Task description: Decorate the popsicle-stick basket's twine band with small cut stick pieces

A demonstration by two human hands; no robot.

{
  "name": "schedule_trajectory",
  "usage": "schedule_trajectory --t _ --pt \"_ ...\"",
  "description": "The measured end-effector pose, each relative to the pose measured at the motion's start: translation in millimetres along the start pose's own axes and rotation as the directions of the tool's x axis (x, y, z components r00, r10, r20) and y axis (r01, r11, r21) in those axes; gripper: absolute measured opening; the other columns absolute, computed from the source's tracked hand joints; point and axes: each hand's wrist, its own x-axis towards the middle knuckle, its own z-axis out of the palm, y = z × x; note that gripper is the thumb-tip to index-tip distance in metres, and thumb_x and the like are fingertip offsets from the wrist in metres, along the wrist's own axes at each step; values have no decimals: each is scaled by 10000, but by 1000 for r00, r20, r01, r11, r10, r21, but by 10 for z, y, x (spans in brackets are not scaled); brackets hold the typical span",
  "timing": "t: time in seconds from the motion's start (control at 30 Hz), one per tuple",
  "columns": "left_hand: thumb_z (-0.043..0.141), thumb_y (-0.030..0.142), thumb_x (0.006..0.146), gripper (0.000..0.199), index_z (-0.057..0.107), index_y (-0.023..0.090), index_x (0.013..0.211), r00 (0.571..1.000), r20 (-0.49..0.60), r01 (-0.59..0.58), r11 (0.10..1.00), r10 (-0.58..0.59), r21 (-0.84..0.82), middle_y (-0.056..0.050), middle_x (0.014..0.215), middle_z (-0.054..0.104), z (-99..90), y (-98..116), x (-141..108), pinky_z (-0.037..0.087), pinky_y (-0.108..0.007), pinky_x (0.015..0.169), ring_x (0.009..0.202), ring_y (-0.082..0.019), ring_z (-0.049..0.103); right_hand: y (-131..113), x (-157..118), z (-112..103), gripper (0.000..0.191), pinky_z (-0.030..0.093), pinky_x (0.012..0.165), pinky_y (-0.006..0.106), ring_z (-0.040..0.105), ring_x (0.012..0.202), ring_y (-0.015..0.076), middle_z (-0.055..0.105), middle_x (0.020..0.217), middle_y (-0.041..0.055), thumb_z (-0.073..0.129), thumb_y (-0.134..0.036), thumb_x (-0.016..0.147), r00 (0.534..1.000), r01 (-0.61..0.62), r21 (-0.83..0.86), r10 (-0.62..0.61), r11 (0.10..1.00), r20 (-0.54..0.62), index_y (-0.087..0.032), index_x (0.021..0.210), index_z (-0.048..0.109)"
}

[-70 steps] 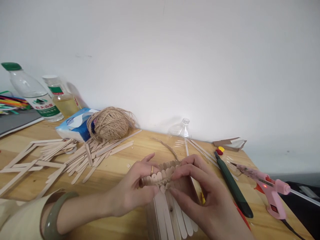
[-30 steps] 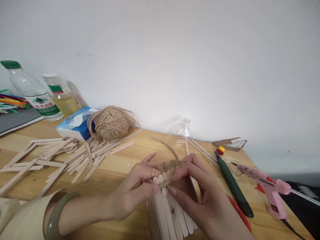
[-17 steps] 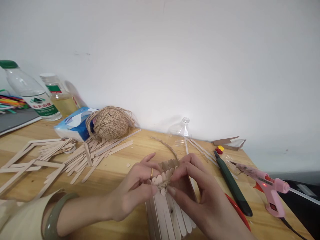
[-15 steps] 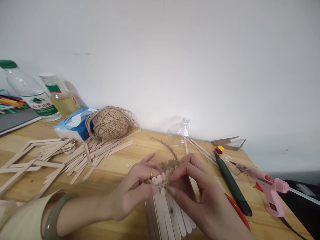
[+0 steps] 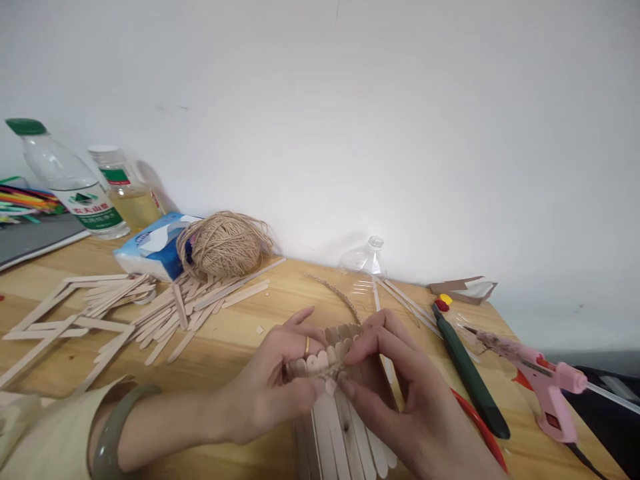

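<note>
A structure of upright wooden craft sticks [image 5: 327,423] with rounded tops stands low in front of me. A piece of braided twine [image 5: 333,370] lies across it just below the tips, partly hidden by my fingers. My left hand [image 5: 287,380] is closed over the structure's edge, its thumb pressed on the twine. My right hand [image 5: 395,380] pinches the twine and the stick edge between thumb and fingers. A braided cord [image 5: 336,291] runs back from behind the structure onto the table.
Loose craft sticks [image 5: 165,317] spread at left, before a twine ball [image 5: 227,243] and tissue pack [image 5: 155,243]. Two bottles, one a green-capped water bottle [image 5: 85,193], stand behind. At right lie a dark green cutter [image 5: 467,373], a pink glue gun [image 5: 545,380] and a red ring-like thing [image 5: 480,427].
The view has shifted slightly, so everything sits a little further right. Both hands keep nearly the same grip at the stick edge, with the left thumb still on the twine.
</note>
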Motion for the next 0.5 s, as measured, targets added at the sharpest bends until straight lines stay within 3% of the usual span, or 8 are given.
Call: schedule_trajectory --t 0.17,0.37,0.5 --pt "488 288 719 171 449 186 587 1000 0 -1 1000 1 -12 37 637 498 -12 -16 1 149 -426 1102 717 -152 537 14 -8 -23 149 441 677 265 507 799 149 472 870 -12 539 -100 767 1000 0 9 0 1000 1 -244 788 503" --pt "485 297 738 168 448 191 613 999 -31 16 1000 -17 -25 40 639 496 -35 -27 -1 124 -445 1105 710 -151 526 38 4 -95 76 477 732 253 526 839 150 499 872 -4 540 -206 853 997 79 156 -78 985 -8 -278 868 559" --pt "484 306 745 175 444 190 621 999 -40 25 999 -27 -30 37 647 499 -34 -11 5 116 -452 1106 722 -155 535 51 -7 -90 159 504 670 231 544 821 142 496 896 8 518 -116 850 979 186 -19 -187 982 -75 -267 833 565"
